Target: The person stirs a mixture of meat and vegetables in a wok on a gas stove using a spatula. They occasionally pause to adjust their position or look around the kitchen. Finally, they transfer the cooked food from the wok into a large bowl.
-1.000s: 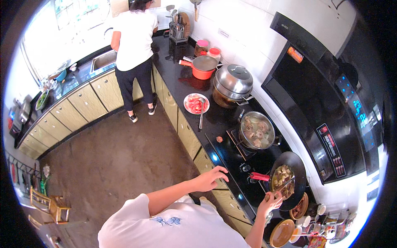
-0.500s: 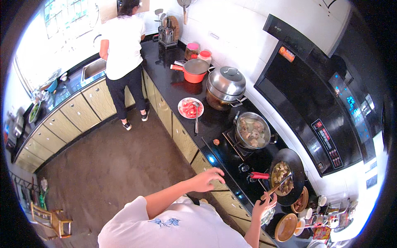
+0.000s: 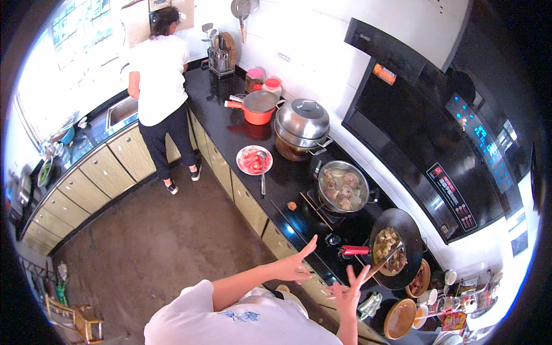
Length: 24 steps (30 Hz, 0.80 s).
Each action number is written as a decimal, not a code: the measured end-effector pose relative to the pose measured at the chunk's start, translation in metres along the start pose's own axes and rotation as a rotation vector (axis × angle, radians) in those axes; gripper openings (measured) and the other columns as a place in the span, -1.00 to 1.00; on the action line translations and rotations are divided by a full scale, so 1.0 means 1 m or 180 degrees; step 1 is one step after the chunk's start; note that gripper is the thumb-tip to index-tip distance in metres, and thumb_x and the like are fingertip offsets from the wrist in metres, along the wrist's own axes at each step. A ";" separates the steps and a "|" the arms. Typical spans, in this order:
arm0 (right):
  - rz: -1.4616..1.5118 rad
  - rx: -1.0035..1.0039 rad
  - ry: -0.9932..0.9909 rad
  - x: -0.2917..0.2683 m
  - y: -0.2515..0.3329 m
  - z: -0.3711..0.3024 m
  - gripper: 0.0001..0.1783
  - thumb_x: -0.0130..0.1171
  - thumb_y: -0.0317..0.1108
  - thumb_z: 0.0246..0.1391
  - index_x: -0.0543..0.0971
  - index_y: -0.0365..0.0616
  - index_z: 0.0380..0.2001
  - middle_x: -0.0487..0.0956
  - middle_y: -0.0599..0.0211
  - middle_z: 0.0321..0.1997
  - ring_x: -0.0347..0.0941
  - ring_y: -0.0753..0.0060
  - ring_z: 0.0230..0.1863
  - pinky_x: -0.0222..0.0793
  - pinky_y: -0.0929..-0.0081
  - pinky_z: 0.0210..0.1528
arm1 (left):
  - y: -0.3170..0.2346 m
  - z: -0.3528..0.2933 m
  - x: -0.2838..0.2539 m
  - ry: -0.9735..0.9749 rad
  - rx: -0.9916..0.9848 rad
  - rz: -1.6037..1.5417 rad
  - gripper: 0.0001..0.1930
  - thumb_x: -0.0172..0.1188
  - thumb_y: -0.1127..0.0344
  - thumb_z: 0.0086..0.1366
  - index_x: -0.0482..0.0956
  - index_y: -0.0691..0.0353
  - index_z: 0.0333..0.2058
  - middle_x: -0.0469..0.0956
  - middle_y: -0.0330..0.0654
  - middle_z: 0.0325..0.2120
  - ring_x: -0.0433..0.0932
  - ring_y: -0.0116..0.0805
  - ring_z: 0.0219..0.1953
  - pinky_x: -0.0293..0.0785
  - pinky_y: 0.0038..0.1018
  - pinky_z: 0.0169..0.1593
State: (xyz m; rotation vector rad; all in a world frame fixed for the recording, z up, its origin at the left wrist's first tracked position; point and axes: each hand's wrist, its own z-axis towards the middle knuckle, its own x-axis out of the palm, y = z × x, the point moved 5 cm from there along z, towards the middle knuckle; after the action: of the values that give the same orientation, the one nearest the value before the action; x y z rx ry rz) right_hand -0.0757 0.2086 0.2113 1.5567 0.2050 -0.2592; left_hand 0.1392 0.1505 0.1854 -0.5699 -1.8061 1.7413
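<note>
My left hand [image 3: 294, 266] hovers by the counter's front edge with its fingers apart, holding nothing. To its right, my right hand [image 3: 346, 291] has its fingers spread and looks free of anything. The wooden handle of a spatula [image 3: 378, 268] leans out of a black wok [image 3: 407, 236] just beyond my right fingers. Inside the wok lie browned pieces of food [image 3: 388, 244], and its red handle [image 3: 355, 250] points toward me. A crumpled pale cloth or bag [image 3: 370, 305] rests on the counter beside my right hand.
Behind the wok stands a pot of meat in broth [image 3: 349, 179], then a lidded steamer [image 3: 302, 122], a red saucepan [image 3: 258, 112] and a plate of red slices [image 3: 248, 163]. Bowls [image 3: 399, 318] crowd the right. Another person [image 3: 160, 86] stands at the far counter. A range hood [image 3: 414, 132] overhangs.
My right hand has come off the spatula's handle and moved left, its fingers spreading. My left hand has turned with its fingers stretched out. The view has shifted slightly.
</note>
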 end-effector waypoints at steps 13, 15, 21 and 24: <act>0.0991 -0.0359 0.0554 -0.045 -0.013 0.017 0.07 -0.01 -0.36 0.35 -0.66 0.15 0.42 0.37 -0.31 0.27 0.65 0.12 -0.11 0.69 0.41 -0.32 | -0.005 0.043 0.048 0.0139 -0.0443 -0.0047 0.20 0.00 0.67 0.25 -0.89 -0.31 0.30 0.42 0.08 0.23 0.68 -0.26 -0.31 0.67 -0.42 -0.35; 0.0778 -0.0447 0.0599 -0.052 -0.013 0.017 0.13 0.02 -0.52 0.21 -0.60 0.14 0.45 0.26 -0.28 0.34 0.61 0.09 -0.04 0.69 0.43 -0.29 | -0.007 0.049 0.056 0.0181 -0.0622 -0.0249 0.18 0.00 0.66 0.23 -0.79 -0.32 0.36 0.23 0.11 0.35 0.67 -0.20 -0.16 0.70 -0.38 -0.27; -0.0248 -0.1055 0.0391 -0.076 -0.007 0.019 -0.02 -0.05 -0.81 -0.24 0.20 -0.04 0.37 0.05 0.07 0.35 0.38 0.13 0.15 0.72 0.38 -0.17 | 0.023 0.071 0.074 0.0310 0.0498 0.0523 -0.05 0.09 0.71 0.11 -0.04 -0.02 0.45 0.02 0.04 0.41 0.50 -0.10 0.18 0.55 -0.29 0.14; -0.0259 -0.0951 0.0052 -0.092 -0.017 0.020 -0.22 -0.08 -0.86 -0.25 0.46 -0.09 0.13 0.09 0.11 0.15 0.32 0.16 0.05 0.72 0.43 -0.18 | 0.022 0.075 0.081 0.0223 0.0221 0.0707 -0.43 0.14 0.64 0.11 0.38 0.20 0.14 0.24 -0.03 0.14 0.56 -0.19 -0.04 0.62 -0.40 -0.07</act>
State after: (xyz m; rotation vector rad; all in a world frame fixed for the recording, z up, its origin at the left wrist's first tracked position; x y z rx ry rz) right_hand -0.1690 0.1919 0.2219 1.2562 0.3063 -0.2668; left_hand 0.0278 0.1478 0.1716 -0.8186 -1.6798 1.8959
